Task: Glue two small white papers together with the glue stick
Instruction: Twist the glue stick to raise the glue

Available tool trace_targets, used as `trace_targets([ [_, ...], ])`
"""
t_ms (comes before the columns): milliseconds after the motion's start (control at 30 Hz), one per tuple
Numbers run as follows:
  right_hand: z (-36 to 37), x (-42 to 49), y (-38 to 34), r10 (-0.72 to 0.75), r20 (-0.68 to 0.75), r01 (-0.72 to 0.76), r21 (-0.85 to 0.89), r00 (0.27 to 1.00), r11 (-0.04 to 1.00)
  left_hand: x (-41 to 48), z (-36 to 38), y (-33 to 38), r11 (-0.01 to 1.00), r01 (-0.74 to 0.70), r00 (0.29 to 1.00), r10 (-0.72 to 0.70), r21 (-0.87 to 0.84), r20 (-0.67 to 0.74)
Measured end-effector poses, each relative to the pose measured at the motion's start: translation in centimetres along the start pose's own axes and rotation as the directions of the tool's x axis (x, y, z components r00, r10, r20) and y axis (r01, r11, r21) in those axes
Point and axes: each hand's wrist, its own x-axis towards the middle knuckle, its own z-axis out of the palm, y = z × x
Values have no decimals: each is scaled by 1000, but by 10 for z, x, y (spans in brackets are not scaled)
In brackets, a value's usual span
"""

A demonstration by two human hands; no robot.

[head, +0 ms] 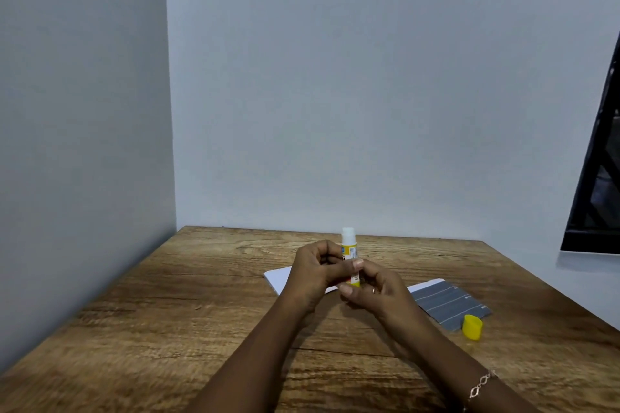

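Both hands held the glue stick upright above the middle of the wooden bench. The left hand had its fingers pinching the tube's middle, and the right hand pinched its yellow base. Its white tip was uncovered. The yellow cap lay at the right, beside a grey paper. A white paper lay under the hands.

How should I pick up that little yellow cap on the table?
Pinch the yellow cap across its round sides, coming down from above with thumb and one finger. It lies tipped on the wooden table, beside the corner of the grey paper, apart from both hands, so nothing blocks the way. It looks small and light, so a gentle grip should do.
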Motion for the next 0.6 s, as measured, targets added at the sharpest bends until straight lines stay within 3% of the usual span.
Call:
trace_targets([
  [133,-5,2,-1,29,-84,-27,34,996,999,1,-2,0,999,18,996,-20,28,83],
  [233,-10,1,-2,75,18,-77,219,997,973,3,-5,1,999,45,990,-43,-10,134],
  [333,-11,0,-3,97,89,-121,316,991,941,2,-5,2,999,42,995,-41,-7,88],
  [467,-4,1,-3,22,89,-37,180,996,983,1,-1,3,1000,10,1000,-10,25,15],
  [600,-3,2,-2,-7,1,7,60,1000,998,1,-1,1,1000,2,1000,-2,15,17],
])
